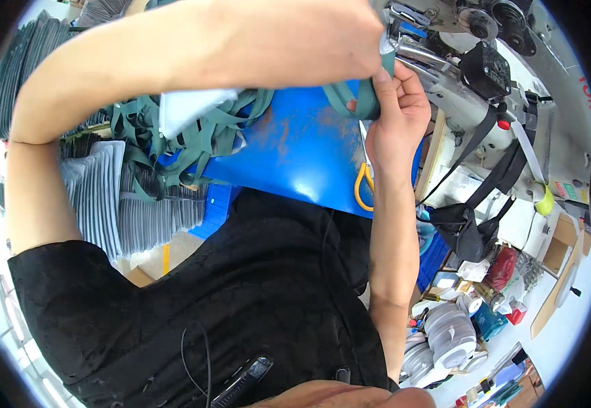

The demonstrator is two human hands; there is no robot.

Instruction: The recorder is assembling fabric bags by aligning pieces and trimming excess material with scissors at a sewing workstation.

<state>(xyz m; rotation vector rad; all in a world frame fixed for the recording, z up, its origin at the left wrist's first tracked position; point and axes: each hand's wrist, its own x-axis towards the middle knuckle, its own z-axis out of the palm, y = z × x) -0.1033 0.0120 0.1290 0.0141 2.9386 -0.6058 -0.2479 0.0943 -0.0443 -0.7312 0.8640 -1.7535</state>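
My left hand [356, 44] reaches across the top to the metal parts of a sewing machine [404, 44], its fingers hidden behind its back. Just below it my right hand [399, 115] grips a looped dark-green strap [339, 98], thumb upright and fingers curled. Orange-handled scissors [363, 185] lie on the blue work surface [288, 163] beside my right forearm, partly under the strap. At the left of the surface is a tangle of green straps [193, 153] with a white piece [186, 109] among them.
Stacks of grey pieces [91, 197] fill the left. Right of the machine hang black straps and a mesh pouch [465, 234]. Lower right holds white spools [448, 336], small containers and a cardboard box [557, 248]. A blue crate [210, 211] sits below the surface's left edge.
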